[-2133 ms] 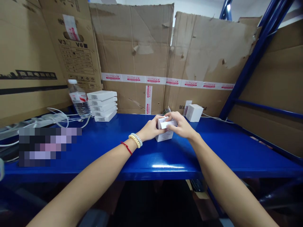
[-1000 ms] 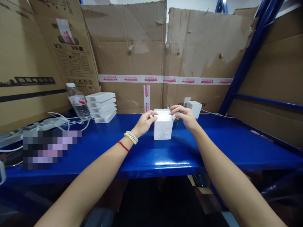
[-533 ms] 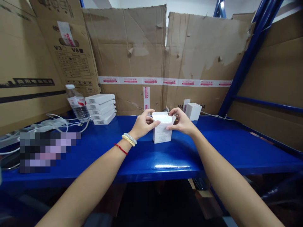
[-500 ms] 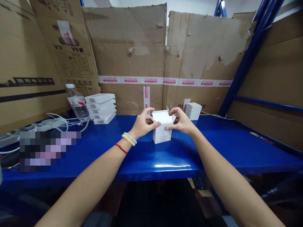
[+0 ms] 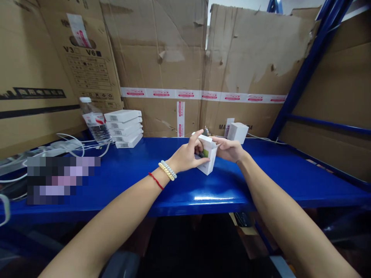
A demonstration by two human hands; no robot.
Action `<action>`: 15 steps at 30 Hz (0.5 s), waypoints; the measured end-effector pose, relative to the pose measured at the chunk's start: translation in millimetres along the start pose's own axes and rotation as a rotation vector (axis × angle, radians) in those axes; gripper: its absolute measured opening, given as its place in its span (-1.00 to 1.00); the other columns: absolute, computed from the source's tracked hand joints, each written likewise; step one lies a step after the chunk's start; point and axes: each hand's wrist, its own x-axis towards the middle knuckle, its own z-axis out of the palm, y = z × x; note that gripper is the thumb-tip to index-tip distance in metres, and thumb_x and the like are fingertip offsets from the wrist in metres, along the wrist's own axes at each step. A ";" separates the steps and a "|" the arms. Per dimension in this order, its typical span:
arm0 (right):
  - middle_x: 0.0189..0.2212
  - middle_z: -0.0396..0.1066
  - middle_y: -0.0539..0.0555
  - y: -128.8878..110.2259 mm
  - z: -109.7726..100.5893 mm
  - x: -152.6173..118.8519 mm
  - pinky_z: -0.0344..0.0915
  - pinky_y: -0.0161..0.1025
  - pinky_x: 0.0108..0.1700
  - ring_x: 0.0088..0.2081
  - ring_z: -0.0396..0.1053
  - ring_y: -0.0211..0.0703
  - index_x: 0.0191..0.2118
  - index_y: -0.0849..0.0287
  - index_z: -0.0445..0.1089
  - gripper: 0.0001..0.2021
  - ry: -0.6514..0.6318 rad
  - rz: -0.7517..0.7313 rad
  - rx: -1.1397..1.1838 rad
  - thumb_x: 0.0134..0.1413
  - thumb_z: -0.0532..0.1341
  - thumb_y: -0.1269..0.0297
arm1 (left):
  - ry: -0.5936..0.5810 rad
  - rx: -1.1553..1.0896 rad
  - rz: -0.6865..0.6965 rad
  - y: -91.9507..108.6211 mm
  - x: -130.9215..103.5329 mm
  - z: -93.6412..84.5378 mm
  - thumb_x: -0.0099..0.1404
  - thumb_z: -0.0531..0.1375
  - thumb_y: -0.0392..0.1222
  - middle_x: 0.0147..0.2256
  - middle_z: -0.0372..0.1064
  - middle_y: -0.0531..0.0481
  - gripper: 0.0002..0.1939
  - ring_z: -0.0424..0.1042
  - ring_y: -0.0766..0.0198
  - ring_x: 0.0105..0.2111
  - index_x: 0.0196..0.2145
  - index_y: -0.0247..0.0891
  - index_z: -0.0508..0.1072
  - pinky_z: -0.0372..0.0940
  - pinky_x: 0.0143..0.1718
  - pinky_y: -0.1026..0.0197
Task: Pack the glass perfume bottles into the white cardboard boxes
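A small white box (image 5: pixel 206 166) stands on the blue shelf, turned so that a side with a dark and green picture shows. My left hand (image 5: pixel 193 152) grips it from the left, thumb across the front and index finger at the top edge. My right hand (image 5: pixel 228 149) is at the box's right side, fingers stretched toward its top beside a raised side flap (image 5: pixel 216 146). The right fingertips are partly hidden behind the box, and I cannot tell how firmly they touch it. Small metallic pieces (image 5: pixel 206 131) show just behind the box.
Another white box (image 5: pixel 237 133) stands at the back right. Several flat white boxes (image 5: pixel 124 129) are stacked at the back left, next to a water bottle (image 5: pixel 94 121). White cables and a power strip (image 5: pixel 55 148) lie at the left. Cardboard (image 5: pixel 162 69) lines the back of the blue shelf (image 5: pixel 156 193).
The box has turned, so its picture side now shows instead of its printed text side. Its raised top flap has come down. My right hand's fingers have straightened from a pinch.
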 end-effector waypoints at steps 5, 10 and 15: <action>-0.18 0.51 0.07 4.1 -1.5 -0.4 0.29 -0.13 -0.04 -0.17 0.45 -0.09 0.02 0.14 0.40 -0.46 0.033 0.022 -0.067 -0.21 0.38 0.33 | 0.101 -0.024 -0.040 -11.9 2.9 -9.7 0.02 0.38 -0.30 -0.37 0.23 0.15 -0.02 0.26 0.40 -0.46 0.25 -0.12 -0.09 0.27 -0.35 0.25; -0.15 0.52 0.09 7.4 -2.5 1.7 0.28 -0.12 -0.01 -0.12 0.45 -0.08 -0.01 0.14 0.43 -0.45 0.045 0.015 -0.062 -0.23 0.44 0.30 | 0.285 -0.183 -0.331 -27.9 3.8 -24.0 0.08 0.33 -0.24 -0.31 0.23 0.09 -0.22 0.28 0.40 -0.42 0.17 -0.18 0.03 0.26 -0.35 0.25; -0.12 0.51 0.10 14.7 -9.4 4.4 0.30 -0.07 0.00 -0.11 0.46 -0.06 -0.05 0.13 0.43 -0.51 0.072 -0.003 -0.009 -0.19 0.43 0.22 | 0.062 -0.414 -0.457 -30.4 2.4 -26.1 0.03 0.33 -0.31 -0.08 0.32 -0.11 -0.45 0.38 0.21 -0.12 -0.02 -0.24 0.27 0.30 -0.15 0.16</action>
